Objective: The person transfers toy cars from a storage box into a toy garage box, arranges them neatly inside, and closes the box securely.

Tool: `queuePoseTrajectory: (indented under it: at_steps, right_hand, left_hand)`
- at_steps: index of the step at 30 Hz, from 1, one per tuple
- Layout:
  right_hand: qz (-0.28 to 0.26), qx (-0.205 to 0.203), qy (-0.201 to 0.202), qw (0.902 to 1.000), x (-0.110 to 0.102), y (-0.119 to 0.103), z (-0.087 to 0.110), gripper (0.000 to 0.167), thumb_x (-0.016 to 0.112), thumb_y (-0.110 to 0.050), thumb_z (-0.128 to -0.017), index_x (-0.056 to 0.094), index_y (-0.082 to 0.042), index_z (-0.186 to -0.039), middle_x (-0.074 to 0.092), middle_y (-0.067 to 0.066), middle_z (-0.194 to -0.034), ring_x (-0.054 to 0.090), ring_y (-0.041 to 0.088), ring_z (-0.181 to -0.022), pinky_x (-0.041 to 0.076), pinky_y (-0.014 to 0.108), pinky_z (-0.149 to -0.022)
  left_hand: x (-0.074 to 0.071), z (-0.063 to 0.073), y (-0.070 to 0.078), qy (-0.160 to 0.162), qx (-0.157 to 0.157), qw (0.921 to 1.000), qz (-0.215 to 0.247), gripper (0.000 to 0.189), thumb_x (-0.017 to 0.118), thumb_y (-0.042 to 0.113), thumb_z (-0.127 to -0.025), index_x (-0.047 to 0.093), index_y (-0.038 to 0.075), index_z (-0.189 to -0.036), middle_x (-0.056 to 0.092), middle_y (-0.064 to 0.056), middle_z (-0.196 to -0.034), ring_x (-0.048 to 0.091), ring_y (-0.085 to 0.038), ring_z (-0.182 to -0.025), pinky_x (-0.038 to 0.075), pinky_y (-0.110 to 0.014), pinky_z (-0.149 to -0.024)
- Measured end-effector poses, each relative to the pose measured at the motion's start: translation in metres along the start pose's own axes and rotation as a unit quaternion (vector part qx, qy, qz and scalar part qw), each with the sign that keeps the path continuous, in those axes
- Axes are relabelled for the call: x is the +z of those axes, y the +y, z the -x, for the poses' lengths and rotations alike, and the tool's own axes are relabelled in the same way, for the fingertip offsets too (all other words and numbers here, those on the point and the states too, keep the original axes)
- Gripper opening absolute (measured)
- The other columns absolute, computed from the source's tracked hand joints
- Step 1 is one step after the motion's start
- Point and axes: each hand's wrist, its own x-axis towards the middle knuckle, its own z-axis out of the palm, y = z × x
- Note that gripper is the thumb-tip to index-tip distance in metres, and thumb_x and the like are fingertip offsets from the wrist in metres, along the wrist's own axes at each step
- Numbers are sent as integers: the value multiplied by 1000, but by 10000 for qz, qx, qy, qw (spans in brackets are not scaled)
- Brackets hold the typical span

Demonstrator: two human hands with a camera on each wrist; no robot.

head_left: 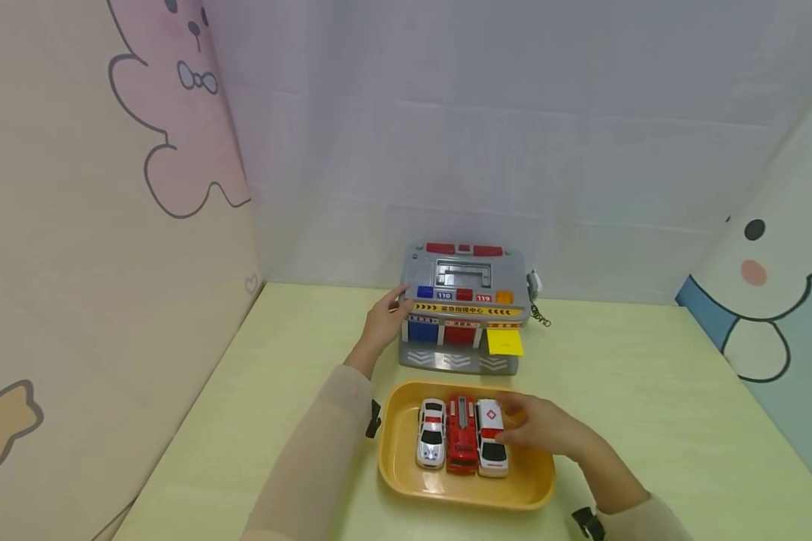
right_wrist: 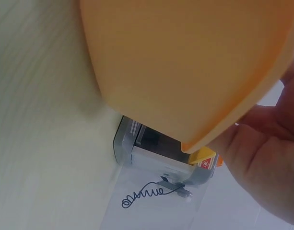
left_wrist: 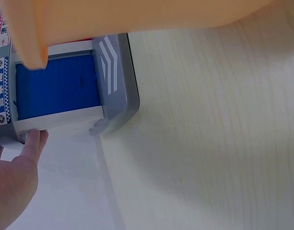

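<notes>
A grey toy emergency station point(head_left: 470, 284) stands at the back of the table, its yellow door point(head_left: 505, 342) raised. My left hand point(head_left: 381, 324) rests against the station's left side; in the left wrist view the fingers point(left_wrist: 34, 146) touch the wall beside the blue door point(left_wrist: 58, 88). In front stands a yellow tray point(head_left: 406, 487) holding a white toy police car point(head_left: 431, 443), a red toy fire truck point(head_left: 462, 439) and a white toy ambulance point(head_left: 492, 451). My right hand point(head_left: 548, 427) reaches over the tray's right rim, thumb and fingers at the ambulance's right side. The tray wall hides the fingertips in the right wrist view.
A small white handset point(head_left: 536, 282) with a coiled black cord point(head_left: 541, 315) hangs at the station's right side. The pale yellow-green table point(head_left: 649, 421) ends at a plain curtain behind, with printed panels on both sides.
</notes>
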Motion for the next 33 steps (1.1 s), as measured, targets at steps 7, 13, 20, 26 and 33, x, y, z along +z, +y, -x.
queuePoseTrajectory:
  at_steps: [7, 13, 20, 26, 33]
  right_hand:
    - [204, 4, 31, 9998, 6, 0, -7, 69, 87, -17, -72, 55, -1, -131, 61, 12, -115, 57, 28, -98, 51, 52, -88]
    - [218, 46, -6, 9998, 12, 0, -11, 78, 91, -17, -66, 53, -1, -133, 61, 9, -113, 57, 26, -98, 51, 50, -89]
    - [345, 45, 72, 9994, 18, -1, -13, 86, 93, -13, -62, 49, 1, -134, 60, 9, -115, 56, 26, -104, 46, 52, -96]
    - [768, -107, 34, 9970, 21, -3, -14, 80, 94, -16, -62, 52, 2, -127, 59, 6, -106, 54, 23, -96, 47, 50, -94]
    - [996, 184, -78, 9948, 23, -5, -15, 83, 93, -21, -63, 50, 1, -130, 60, 7, -108, 55, 24, -95, 47, 53, -94]
  left_hand:
    - [0, -1, -2, 15, 24, 10000, -5, 49, 54, 39, -100, 47, 25, -147, 50, -15, -141, 48, -31, -127, 46, -49, -98]
    - [0, -2, -4, -2, 183, 9998, -48, 48, 55, 37, -100, 48, 24, -146, 54, -16, -137, 51, -31, -124, 46, -48, -98]
    - [0, -2, -5, -8, 178, 9998, -45, 48, 56, 36, -100, 47, 24, -146, 54, -17, -137, 51, -31, -124, 47, -48, -97]
    - [0, -2, -4, 10, 156, 9999, 1, 48, 56, 37, -100, 48, 24, -146, 54, -17, -136, 51, -32, -124, 47, -49, -97]
    - [1, -2, -5, -5, 128, 9999, -12, 49, 55, 39, -100, 47, 25, -146, 53, -17, -137, 51, -32, -124, 46, -49, -98]
